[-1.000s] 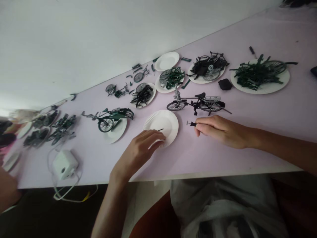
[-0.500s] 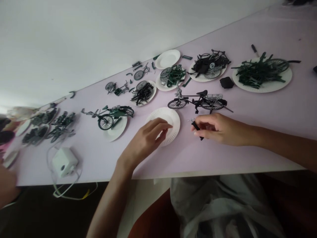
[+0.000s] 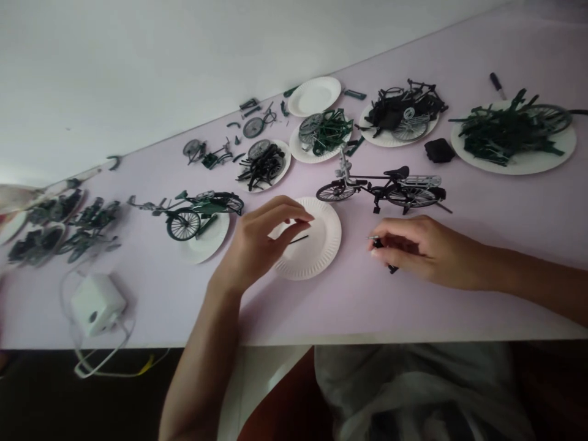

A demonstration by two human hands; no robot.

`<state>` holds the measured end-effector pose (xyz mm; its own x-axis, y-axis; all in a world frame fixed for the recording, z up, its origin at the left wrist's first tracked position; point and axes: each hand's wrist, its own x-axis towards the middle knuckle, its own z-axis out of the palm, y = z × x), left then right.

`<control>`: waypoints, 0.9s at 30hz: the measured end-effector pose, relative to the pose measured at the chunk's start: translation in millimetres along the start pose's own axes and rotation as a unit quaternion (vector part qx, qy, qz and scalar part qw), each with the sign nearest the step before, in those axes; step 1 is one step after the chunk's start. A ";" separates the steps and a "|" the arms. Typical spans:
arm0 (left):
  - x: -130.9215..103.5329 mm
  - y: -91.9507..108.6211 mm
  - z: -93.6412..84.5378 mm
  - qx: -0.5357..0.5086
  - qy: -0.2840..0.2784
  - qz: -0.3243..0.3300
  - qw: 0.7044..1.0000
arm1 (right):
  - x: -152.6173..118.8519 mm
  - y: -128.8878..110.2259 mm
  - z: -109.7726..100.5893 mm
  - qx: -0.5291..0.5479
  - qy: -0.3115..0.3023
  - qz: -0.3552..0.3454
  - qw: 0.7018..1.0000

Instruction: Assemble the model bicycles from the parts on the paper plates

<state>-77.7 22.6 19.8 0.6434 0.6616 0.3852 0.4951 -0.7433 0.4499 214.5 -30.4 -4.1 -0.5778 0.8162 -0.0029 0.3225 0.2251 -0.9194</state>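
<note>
My left hand (image 3: 271,236) hovers over the near white paper plate (image 3: 328,257), its thumb and forefinger pinched together. Whatever is between these fingertips is too small to make out. A thin black rod (image 3: 299,239) shows just below them, against the plate. To the right, my right hand (image 3: 413,248) is closed around a small black bar-shaped part (image 3: 391,268) with a thin silver tip; the fingers hide its middle. Just beyond that hand stands a black model bicycle (image 3: 390,177) with a silver handlebar and rear rack.
A green model tricycle (image 3: 202,211) rests partly on another plate at left. Behind are plates of black parts (image 3: 261,171), green frames (image 3: 328,135) and dark pieces (image 3: 509,131). A screwdriver (image 3: 497,84) lies far right; a white box with cables (image 3: 98,303) sits front left.
My left hand has tightened into a pinch, and the black rod now shows under it. My right hand keeps its part, now tilted differently. The whole view has shifted and come closer.
</note>
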 end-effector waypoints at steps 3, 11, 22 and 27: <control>-12.2 -6.2 -14.4 0.056 -0.068 -0.036 0.995 | 0.1 -0.6 0.9 -0.017 0.008 -0.005 1.000; -22.6 3.8 -15.2 0.100 -0.086 -0.067 0.989 | 0.4 2.4 3.3 -0.106 0.035 -0.098 0.989; -35.8 10.7 -4.6 0.261 -0.138 -0.062 0.953 | -1.0 14.9 -3.3 -0.133 0.001 -0.144 0.981; -14.0 13.5 -5.5 0.189 -0.131 -0.050 0.972 | -0.1 22.4 -5.2 -0.115 0.005 -0.133 0.984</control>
<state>-83.2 3.9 24.9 0.6828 0.7215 0.1147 0.7101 -0.6924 0.1281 225.7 -22.6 -22.6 -0.6584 0.7164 0.2310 0.3216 0.5452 -0.7742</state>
